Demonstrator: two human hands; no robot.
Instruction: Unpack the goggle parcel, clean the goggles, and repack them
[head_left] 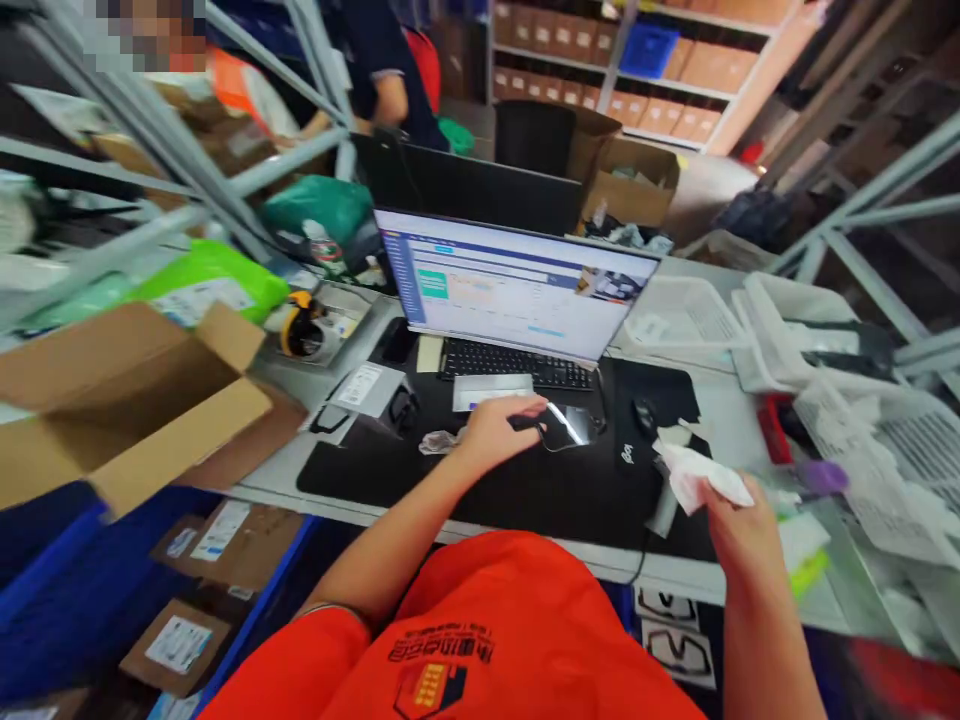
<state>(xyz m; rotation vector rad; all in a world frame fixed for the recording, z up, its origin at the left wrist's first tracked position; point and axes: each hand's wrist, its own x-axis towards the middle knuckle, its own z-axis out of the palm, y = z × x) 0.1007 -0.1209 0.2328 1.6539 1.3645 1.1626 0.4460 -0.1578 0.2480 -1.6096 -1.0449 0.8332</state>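
My left hand (499, 432) rests on the black desk mat (525, 490) in front of the keyboard (517, 362), its fingers curled on a black phone (566, 427) with a shiny screen. My right hand (739, 530) is at the mat's right edge, pinching a piece of white paper (694, 475). A lit monitor (510, 285) stands behind the keyboard. A black mouse (643, 413) lies between my two hands. A small crumpled wrapper (439, 441) lies just left of my left hand.
An open cardboard box (127, 400) sits at the left. White plastic baskets (787, 330) and papers crowd the right. A green parcel (210, 280) and a tape dispenser (304, 325) lie behind the box. Another person stands beyond the monitor. Small labelled boxes (180, 640) lie below.
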